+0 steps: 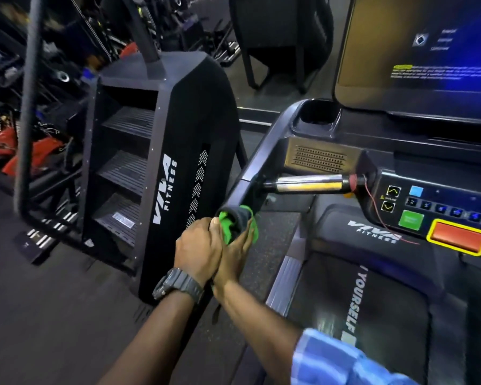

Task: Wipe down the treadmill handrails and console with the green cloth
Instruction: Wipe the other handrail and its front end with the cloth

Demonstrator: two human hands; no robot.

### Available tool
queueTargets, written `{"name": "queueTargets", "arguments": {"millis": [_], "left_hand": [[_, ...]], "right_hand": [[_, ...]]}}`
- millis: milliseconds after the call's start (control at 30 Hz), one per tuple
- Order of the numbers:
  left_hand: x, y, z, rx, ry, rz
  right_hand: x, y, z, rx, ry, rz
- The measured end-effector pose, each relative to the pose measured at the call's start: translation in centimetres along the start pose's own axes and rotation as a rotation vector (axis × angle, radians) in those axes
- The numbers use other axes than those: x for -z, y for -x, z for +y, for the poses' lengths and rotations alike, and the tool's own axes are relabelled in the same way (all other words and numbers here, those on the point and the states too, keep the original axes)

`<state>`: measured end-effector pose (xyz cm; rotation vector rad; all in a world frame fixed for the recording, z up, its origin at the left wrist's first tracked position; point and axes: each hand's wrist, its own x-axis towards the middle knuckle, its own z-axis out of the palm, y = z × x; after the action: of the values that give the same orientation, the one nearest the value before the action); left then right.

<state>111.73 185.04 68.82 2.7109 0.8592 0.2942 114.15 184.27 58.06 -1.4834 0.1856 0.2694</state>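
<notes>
The green cloth (227,232) is wrapped over the near end of the treadmill's dark left handrail (261,151). My left hand (197,247), with a black watch on the wrist, grips the cloth from the left, thumb on top. My right hand (235,257) comes in from below and right, its fingers curled up round the cloth and the rail end. The two hands touch each other. The console (433,190), with buttons and a red stop button (458,236), lies to the right, below a lit screen (417,51).
A black stair climber (184,151) stands close on the left of the handrail. A chrome grip bar (303,184) runs from the rail to the console, with a cup holder (317,115) above. The treadmill belt (372,315) lies below right. Gym machines crowd the far left.
</notes>
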Motion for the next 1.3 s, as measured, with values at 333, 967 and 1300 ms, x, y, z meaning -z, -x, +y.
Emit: {"name": "queueTargets", "arguments": {"millis": [333,967,1300], "left_hand": [[0.8,0.9,-1.9,0.056,0.083,0.025],[1.2,8.5,-8.4,-0.055,-0.051,0.012],[2.0,11.3,-10.9,-0.173,-0.074,0.013]], "right_hand": [[-0.2,-0.9,-0.5,0.022,0.031,0.078],[0.8,-3.2,-4.0,0.371,0.55,-0.069],[5.3,2.5,-3.4,1.029,1.095,-0.618]]}}
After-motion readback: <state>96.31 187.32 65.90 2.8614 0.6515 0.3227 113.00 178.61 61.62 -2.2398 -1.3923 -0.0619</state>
